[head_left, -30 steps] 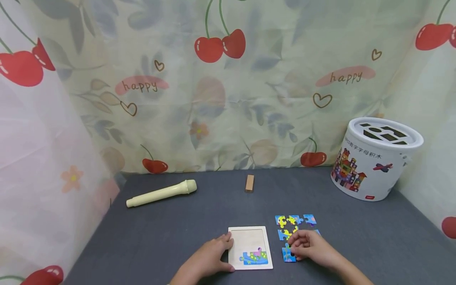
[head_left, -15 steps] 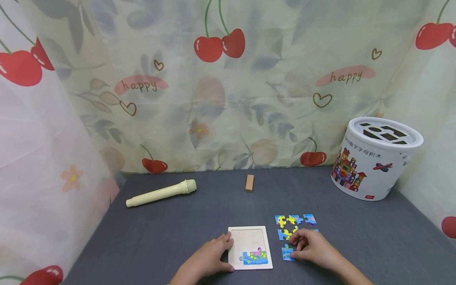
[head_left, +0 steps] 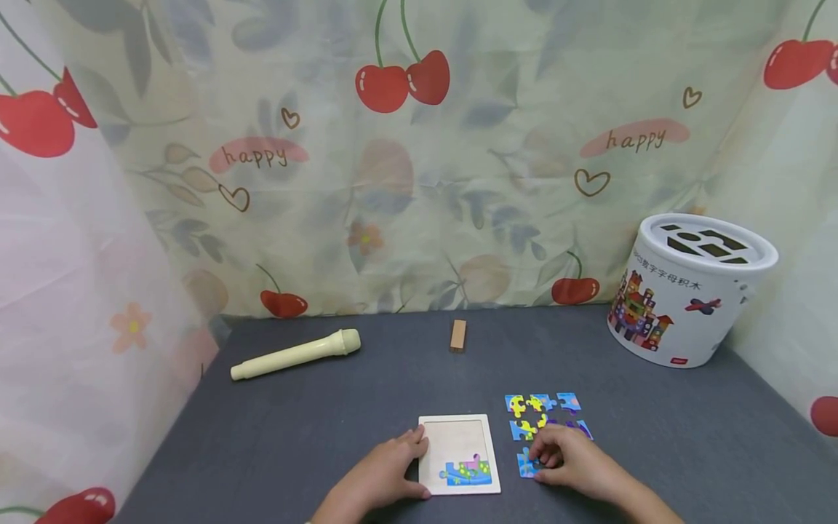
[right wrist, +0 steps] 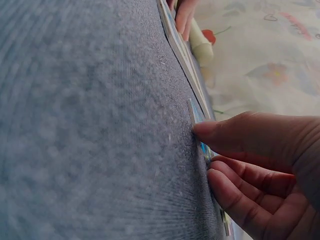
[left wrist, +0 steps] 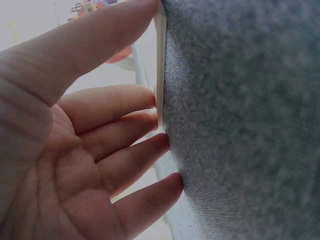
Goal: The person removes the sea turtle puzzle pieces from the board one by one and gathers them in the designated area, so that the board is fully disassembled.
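In the head view my left hand (head_left: pixel 386 469) rests against the left side of a square wooden puzzle tray (head_left: pixel 452 438). Its fingertips touch the tray's thin edge in the left wrist view (left wrist: pixel 160 65), thumb apart from them. A few joined blue, green and pink pieces (head_left: pixel 466 473) lie in the tray's lower right. My right hand (head_left: pixel 576 462) pinches a blue puzzle piece (head_left: pixel 526 464) on the table, right of the tray. In the right wrist view the thumb lies on that piece's near edge, the other fingers curled beyond it. Part of the piece is hidden by the fingers.
Several loose blue, yellow and purple puzzle pieces (head_left: pixel 516 405) lie behind the right hand, some partly covered. Farther back are a small wooden block (head_left: pixel 458 336), a cream toy microphone (head_left: pixel 297 356) and a white bucket (head_left: pixel 681 313). A printed curtain (head_left: pixel 419 255) hangs behind the dark table (head_left: pixel 294 415).
My right hand's fingers shift slightly around the blue piece, which slides a little to the left. The left hand stays at the tray, and the tray's pieces look the same.
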`<action>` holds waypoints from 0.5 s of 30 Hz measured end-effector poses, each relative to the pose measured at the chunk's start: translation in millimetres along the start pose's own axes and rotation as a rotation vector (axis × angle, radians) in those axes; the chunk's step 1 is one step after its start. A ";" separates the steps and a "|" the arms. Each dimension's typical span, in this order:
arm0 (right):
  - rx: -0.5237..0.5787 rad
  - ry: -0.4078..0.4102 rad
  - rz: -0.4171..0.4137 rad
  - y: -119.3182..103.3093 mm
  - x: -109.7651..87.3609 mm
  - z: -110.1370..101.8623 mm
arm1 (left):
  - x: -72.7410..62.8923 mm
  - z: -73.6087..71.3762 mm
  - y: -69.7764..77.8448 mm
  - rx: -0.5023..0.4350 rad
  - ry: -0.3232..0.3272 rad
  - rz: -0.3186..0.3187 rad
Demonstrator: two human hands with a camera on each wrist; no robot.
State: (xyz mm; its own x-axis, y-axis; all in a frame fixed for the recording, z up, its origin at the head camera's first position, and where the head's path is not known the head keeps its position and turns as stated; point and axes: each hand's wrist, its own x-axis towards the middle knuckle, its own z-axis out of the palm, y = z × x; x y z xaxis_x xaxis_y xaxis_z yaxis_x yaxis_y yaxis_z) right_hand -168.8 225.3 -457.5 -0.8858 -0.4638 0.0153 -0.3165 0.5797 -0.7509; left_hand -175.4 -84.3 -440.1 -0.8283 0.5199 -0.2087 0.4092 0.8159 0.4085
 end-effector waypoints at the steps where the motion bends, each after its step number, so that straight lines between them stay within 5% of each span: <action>1: -0.003 -0.005 0.004 0.0 0.3 -0.5 | 0.1 0.0 0.0 0.001 0.001 0.001; 15: -0.004 -0.018 0.006 -0.7 -0.6 -2.5 | -2.4 0.2 1.2 0.016 0.035 0.036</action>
State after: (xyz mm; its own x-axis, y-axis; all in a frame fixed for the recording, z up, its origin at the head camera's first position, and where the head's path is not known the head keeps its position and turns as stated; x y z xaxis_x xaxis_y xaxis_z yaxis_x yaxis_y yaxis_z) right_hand -169.0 226.8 -455.3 -0.8816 -0.4719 -0.0013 -0.3122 0.5853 -0.7483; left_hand -172.8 -84.5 -439.3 -0.8255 0.5404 -0.1626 0.4452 0.8007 0.4009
